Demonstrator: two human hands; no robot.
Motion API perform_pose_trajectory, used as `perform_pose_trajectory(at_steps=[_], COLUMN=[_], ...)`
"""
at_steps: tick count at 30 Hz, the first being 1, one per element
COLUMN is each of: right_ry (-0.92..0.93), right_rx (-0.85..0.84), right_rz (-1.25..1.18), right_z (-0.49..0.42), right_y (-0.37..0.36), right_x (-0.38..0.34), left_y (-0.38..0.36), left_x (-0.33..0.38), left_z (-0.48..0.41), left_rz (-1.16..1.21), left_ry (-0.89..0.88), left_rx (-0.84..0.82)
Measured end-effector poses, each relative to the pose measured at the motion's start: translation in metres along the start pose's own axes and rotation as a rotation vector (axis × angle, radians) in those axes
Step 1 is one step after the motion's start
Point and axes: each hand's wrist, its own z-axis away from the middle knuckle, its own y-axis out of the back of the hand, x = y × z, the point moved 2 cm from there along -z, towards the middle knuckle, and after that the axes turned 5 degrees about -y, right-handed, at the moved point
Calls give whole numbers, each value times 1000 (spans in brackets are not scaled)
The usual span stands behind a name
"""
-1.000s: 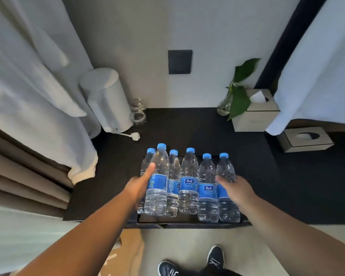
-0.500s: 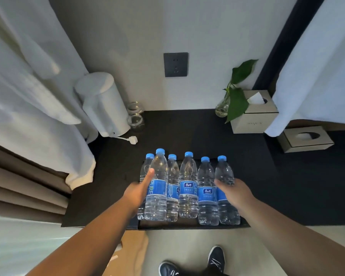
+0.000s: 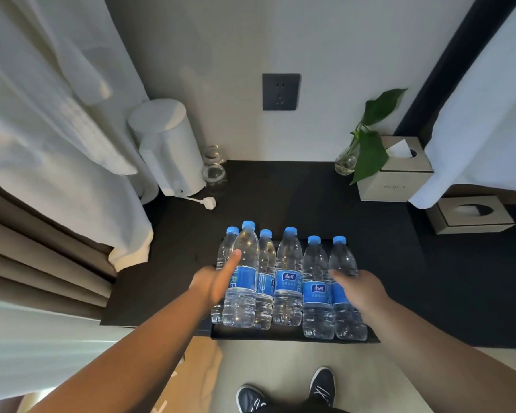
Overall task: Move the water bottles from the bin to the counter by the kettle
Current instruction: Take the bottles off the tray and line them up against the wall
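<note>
On the dark counter, right at its near edge, sits the shallow black bin with six water bottles standing upright in it, blue caps up, packed shoulder to shoulder. Left hand is on the second bottle from the left, thumb laid up its front and pointing toward the cap, the remaining fingers hidden round the far side, so it reads as a wrap around that bottle. Right hand is at the far-right bottle, palm against its side and fingers curling behind it; how firm that grip is, I can't tell. Every bottle base appears to be down in the bin. Over at the back left corner stands the white kettle, its white plug lying loose on the counter, two small glass jars just beside it. Back right, a leafy cutting in a glass vase touches a tissue box. A wall socket sits above the counter. White cloth hangs at the left.
</note>
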Motion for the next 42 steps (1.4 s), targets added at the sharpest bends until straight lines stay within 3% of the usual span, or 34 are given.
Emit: perform_pose_trajectory(at_steps=[4,8,13,19,29,35,42], right_ry=[-8,0,165,393,643,681,619], right_rx=[35,159,267,277,180,-9,-81], right_rz=[113,226,287,416,481,448,515], right_z=[1,10,28,38,42,46,41], right_y=[-1,-4,-7,-4,-23,-52,-93], right_x=[-4,-13,-25,-40,-72,-107,-154], left_y=[-3,-9,-13,-11,-12,9,29], left_x=[1,-2,-6,-11,-21,-6,20], left_z=[3,7,14,23,18,-21,-76], left_rz=[-7,-44,3,65,163,97,-210], left_ry=[8,5,30,12,13,-86,-179], left_rx=[-26,71,139,201,278,222,86])
